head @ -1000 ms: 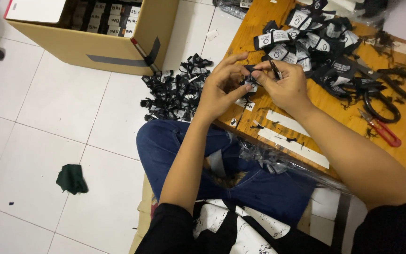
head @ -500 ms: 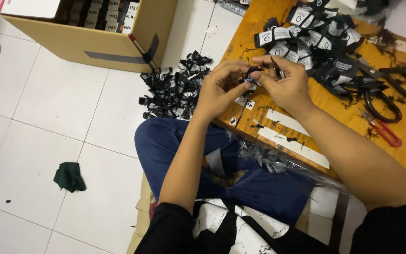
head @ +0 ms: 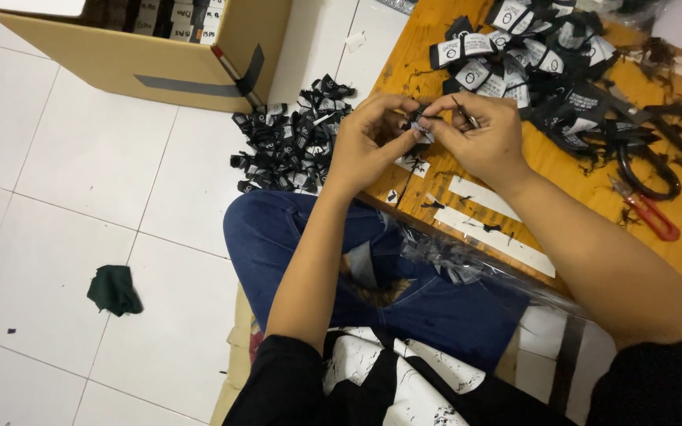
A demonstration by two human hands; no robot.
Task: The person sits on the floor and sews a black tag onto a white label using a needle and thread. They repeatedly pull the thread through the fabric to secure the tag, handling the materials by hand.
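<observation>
My left hand [head: 369, 142] and my right hand [head: 483, 138] meet over the near edge of a low wooden table [head: 570, 173]. Between the fingertips of both hands I pinch a small black woven label [head: 418, 126]. My right hand also grips a thin dark tool whose tip pokes up between its fingers; its kind is unclear. A heap of black and white labels [head: 530, 55] lies on the table just beyond my right hand. Another heap of black labels [head: 290, 138] sits on the floor to the left of my left hand.
An open cardboard box [head: 167, 59] stands on the white tiled floor at the upper left. Black scissors [head: 672, 134] and red-handled snips [head: 653, 213] lie on the table's right side. White paper strips [head: 499, 229] lie near the table edge. A dark cloth scrap [head: 114, 289] lies on the floor.
Both hands stay together on the small label, with only slight finger shifts. The view has drifted a little.
</observation>
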